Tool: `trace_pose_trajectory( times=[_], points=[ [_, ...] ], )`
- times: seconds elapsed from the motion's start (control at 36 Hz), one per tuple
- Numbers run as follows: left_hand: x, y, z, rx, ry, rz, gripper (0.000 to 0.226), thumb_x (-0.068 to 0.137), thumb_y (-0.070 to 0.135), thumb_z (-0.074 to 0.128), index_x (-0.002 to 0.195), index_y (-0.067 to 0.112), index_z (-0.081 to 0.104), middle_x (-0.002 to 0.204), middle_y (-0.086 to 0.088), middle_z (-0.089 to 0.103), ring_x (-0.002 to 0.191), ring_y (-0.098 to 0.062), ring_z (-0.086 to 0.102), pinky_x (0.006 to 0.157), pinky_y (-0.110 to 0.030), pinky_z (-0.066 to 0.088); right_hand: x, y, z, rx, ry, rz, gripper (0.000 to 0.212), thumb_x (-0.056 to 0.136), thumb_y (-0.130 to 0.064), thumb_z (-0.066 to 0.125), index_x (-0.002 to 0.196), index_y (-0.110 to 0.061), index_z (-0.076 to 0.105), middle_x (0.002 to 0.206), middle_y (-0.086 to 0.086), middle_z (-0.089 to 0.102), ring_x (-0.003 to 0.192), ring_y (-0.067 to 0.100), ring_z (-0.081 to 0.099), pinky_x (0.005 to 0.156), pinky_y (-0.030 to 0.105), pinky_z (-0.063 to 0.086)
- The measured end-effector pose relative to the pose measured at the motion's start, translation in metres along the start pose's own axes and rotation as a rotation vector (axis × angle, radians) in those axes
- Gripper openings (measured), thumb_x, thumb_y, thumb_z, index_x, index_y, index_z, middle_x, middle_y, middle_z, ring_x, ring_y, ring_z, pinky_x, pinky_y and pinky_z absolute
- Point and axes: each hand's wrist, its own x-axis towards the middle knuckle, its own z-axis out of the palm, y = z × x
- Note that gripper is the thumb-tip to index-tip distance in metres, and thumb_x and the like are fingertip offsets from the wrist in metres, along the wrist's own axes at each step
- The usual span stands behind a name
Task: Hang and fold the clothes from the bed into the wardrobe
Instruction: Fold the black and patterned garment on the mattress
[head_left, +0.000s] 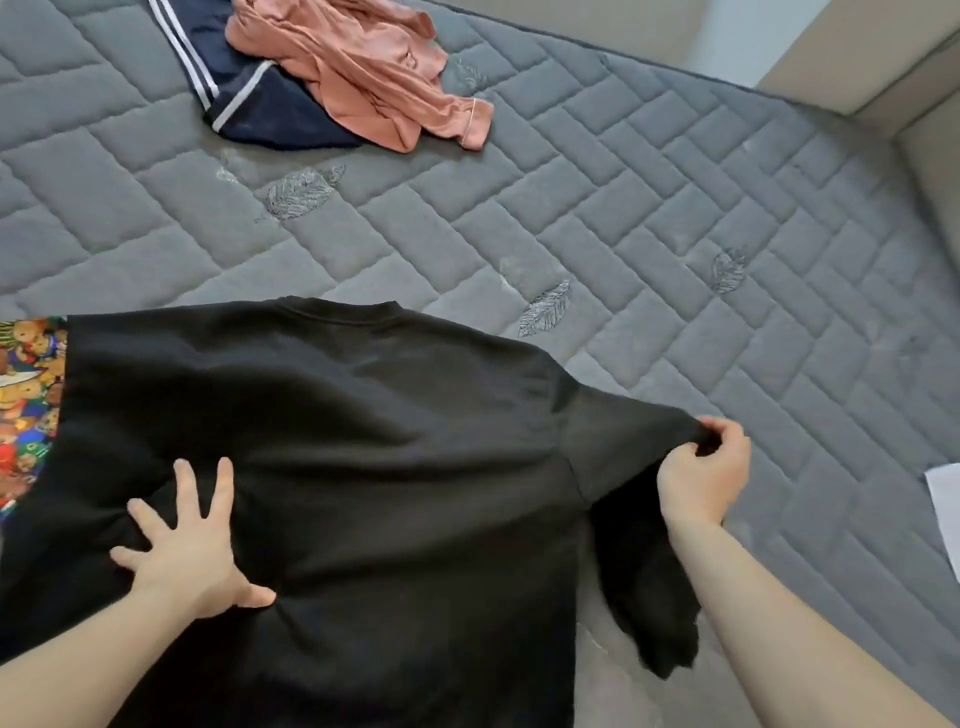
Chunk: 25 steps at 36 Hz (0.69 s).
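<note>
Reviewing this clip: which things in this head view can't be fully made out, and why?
- Patterned fabric: cut by the left edge and covered by the black T-shirt; garment type unclear.
- White item: cut by the right edge.
- Navy garment: partly under the pink garment.
- Right hand grip: sleeve hem bunched inside the fingers.
- Wardrobe: outside this view.

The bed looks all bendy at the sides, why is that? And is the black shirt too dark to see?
Head view: the wide-angle lens curves the mattress lines toward the edges; soft, even light, no glare; the black shirt shows only faint folds; the right hand and the left hand look sharp.
</note>
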Motion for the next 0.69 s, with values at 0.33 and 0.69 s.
trace_pose_trajectory(
  times=[0.33, 0.69],
  points=[
    [-0.005, 0.009, -0.009, -0.027, -0.040, -0.041, 0.175, 0.043, 0.069, 0.091, 0.133, 0.033, -0.054, 0.146, -0.006, -0.057, 0.148, -0.056, -0.012, 0.114, -0.069, 0.025, -0.005, 0.037, 0.005, -0.703, -0.659, 0.126, 0.053, 0.087, -0.005, 0.054, 0.139, -0.014, 0.059, 0.146, 0.014, 0.051, 0.132, 0.037, 0.047, 0.110, 0.036, 0.040],
    [0.003, -0.006, -0.003, -0.071, -0.015, -0.007, 0.177, 0.040, 0.068, 0.093, 0.134, 0.035, -0.053, 0.142, -0.005, -0.061, 0.147, -0.056, -0.017, 0.114, -0.070, 0.021, -0.070, -0.002, 0.023, -0.582, -0.690, 0.089, 0.080, 0.081, -0.007, 0.058, 0.155, -0.019, 0.029, 0.166, 0.004, 0.009, 0.146, 0.038, 0.022, 0.113, 0.049, 0.034]
  ],
)
